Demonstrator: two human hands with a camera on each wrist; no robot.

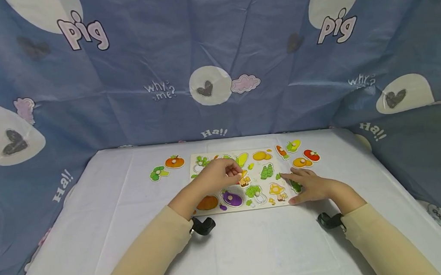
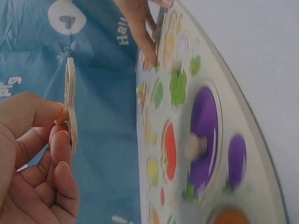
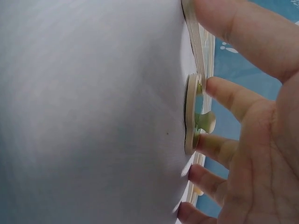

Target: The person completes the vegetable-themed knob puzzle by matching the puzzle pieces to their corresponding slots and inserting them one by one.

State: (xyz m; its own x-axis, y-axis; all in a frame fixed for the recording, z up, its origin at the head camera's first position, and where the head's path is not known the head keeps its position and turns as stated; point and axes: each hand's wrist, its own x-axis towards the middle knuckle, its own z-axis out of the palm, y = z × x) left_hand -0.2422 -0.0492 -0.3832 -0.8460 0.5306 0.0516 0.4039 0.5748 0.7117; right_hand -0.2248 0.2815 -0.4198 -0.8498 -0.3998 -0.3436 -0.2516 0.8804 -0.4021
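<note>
My left hand is raised over the middle of a vegetable puzzle board. It pinches a flat wooden piece by its knob; this looks like the yellow mushroom piece, seen edge-on in the left wrist view. Below that hand, the eggplant piece with a wooden knob sits in the board. At the board's right edge rests my right hand, fingers spread, fingertips touching the board. A green knobbed piece lies on the table beneath its palm, partly hidden.
Left of the board lie a broccoli piece and a pumpkin piece. To its right are a carrot piece, a yellow-green piece, a tomato piece and a potato piece. A blue patterned cloth hangs behind the white table.
</note>
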